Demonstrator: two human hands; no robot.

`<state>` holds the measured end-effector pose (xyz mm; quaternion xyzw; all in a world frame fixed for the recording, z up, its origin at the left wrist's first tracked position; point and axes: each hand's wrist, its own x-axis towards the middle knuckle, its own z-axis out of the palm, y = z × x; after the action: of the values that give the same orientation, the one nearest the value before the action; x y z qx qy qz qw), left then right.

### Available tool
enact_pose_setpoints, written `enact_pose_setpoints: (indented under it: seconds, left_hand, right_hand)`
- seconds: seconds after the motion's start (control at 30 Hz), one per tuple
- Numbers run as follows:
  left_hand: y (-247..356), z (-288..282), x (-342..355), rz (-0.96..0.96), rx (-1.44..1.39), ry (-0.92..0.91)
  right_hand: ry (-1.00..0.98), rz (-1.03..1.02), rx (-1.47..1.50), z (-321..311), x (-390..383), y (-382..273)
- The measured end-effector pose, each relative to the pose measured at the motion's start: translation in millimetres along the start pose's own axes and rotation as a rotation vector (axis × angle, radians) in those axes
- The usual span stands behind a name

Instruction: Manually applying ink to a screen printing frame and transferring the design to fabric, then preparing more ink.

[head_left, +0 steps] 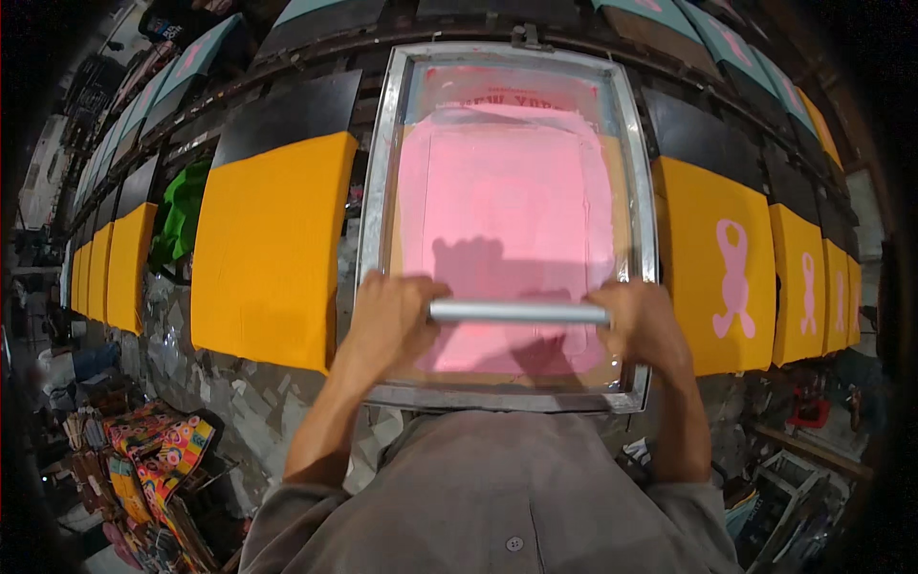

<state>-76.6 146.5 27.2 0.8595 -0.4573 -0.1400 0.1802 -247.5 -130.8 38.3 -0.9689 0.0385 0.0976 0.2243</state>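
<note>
My left hand (394, 311) and my right hand (643, 322) are closed round the two ends of a squeegee with a silver metal bar (519, 312). The squeegee lies crosswise over the near part of a screen-printing frame (377, 182), whose metal border surrounds the mesh. Pink ink (497, 191) covers most of the mesh. Shadows of my hands and the bar fall on the ink. The squeegee's lower edge is hidden under the bar, so its contact with the mesh cannot be made out.
Plain yellow fabric (268, 249) covers the board to the left. On the right, yellow pieces (708, 182) bear a pink figure. Dark boards continue both ways, with teal fabric (717, 38) on the far row. Patterned cloth (163, 450) is heaped at lower left; green cloth (180, 215) hangs nearby.
</note>
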Motion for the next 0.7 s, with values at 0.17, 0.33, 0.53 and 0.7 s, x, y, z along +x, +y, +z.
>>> enact_pose_setpoints:
  seconds: [0.17, 0.33, 0.53, 0.7]
  left_hand:
    - [-51, -28, 128, 0.009, 0.219, 0.123]
    - [-73, -41, 206, -0.044, 0.136, 0.121]
    - [-77, -24, 192, -0.040, 0.183, 0.128]
    - [-60, -15, 153, -0.093, 0.103, 0.075]
  right_hand:
    - [0.163, 0.034, -0.136, -44, 119, 52]
    - [0.231, 0.085, -0.103, -59, 197, 79]
    - [0.139, 0.079, -0.093, -48, 184, 85]
    - [0.006, 0.081, -0.084, -33, 153, 71]
